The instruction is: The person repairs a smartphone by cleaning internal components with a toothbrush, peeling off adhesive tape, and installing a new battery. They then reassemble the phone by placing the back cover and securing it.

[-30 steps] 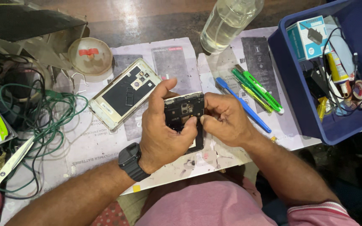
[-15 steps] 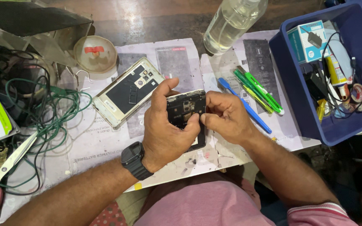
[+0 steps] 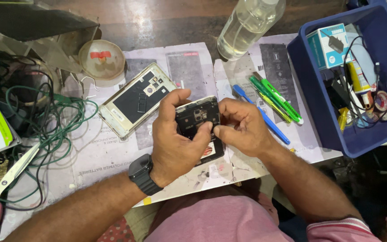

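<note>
Both hands hold a small black phone frame (image 3: 198,118) with exposed parts just above the paper-covered table. My left hand (image 3: 175,139), with a dark watch on its wrist, wraps the frame's left side and its thumb presses on the face. My right hand (image 3: 242,127) pinches the frame's right edge with thumb and fingers. A second opened phone (image 3: 137,99) with a pale gold rim lies flat to the upper left of my hands, apart from them.
A clear bottle (image 3: 247,27) stands at the back. Green and blue pens (image 3: 272,101) lie right of my hands. A blue bin (image 3: 314,103) of cables and tubes fills the right. Green wire (image 3: 54,121), scissors (image 3: 3,183) and a round white lid (image 3: 101,60) sit left.
The view has shifted slightly. My hands still grip the black frame, with the fingers adjusting a little on its edges.
</note>
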